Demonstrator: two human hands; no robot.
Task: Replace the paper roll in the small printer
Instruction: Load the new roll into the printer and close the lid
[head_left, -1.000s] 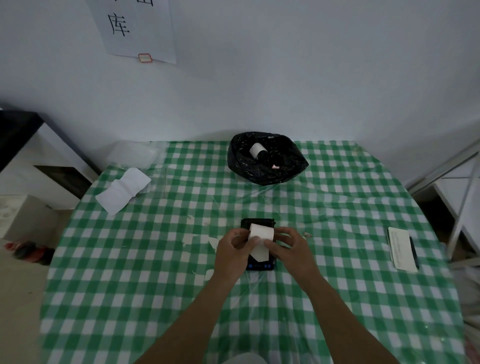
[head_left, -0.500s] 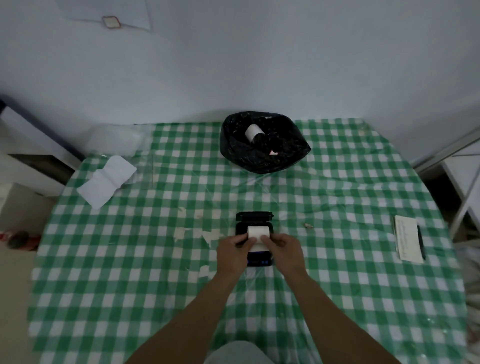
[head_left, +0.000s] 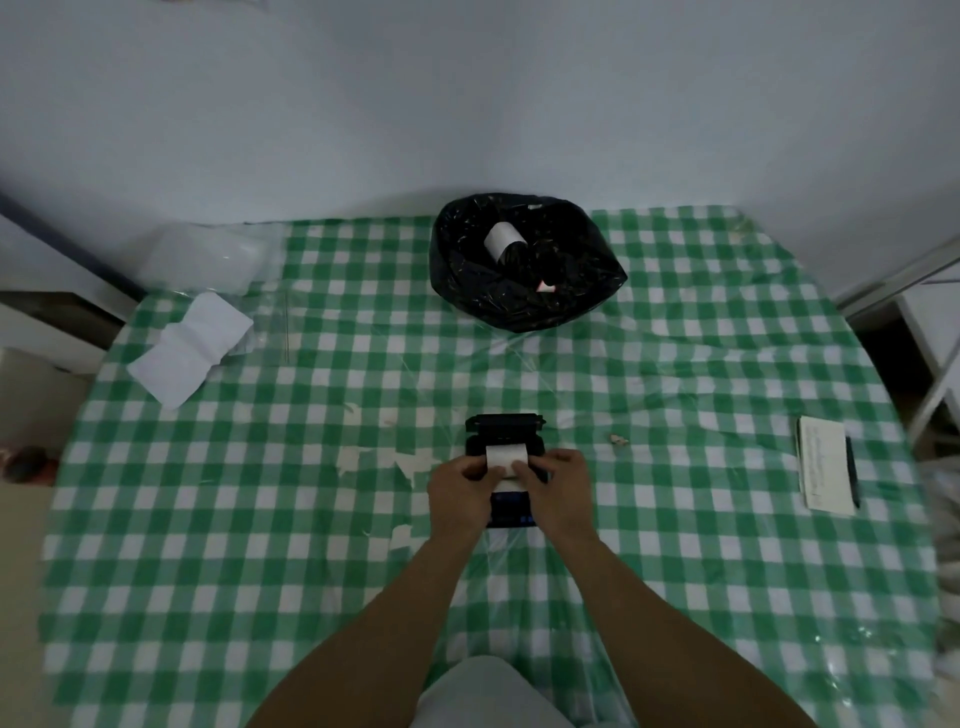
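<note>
A small black printer (head_left: 505, 429) lies on the green checked table with its lid folded back toward the far side. A white paper roll (head_left: 505, 454) sits in the open compartment, and a loose end of paper trails toward me between my hands. My left hand (head_left: 460, 491) pinches the roll's left side. My right hand (head_left: 558, 486) pinches its right side. The printer's near end with small blue marks (head_left: 511, 512) shows between my wrists. Another white roll (head_left: 503, 242) lies in a black plastic bag (head_left: 524, 291) at the far middle of the table.
Folded white paper (head_left: 189, 348) and clear plastic packaging (head_left: 208, 257) lie at the far left. Torn paper scraps (head_left: 387, 460) lie left of the printer. A notepad with a pen (head_left: 826, 470) sits near the right edge. A metal frame (head_left: 935, 322) stands off the table's right side.
The roll came down from above the printer into the open compartment, both hands following it. The camera view tilted downward.
</note>
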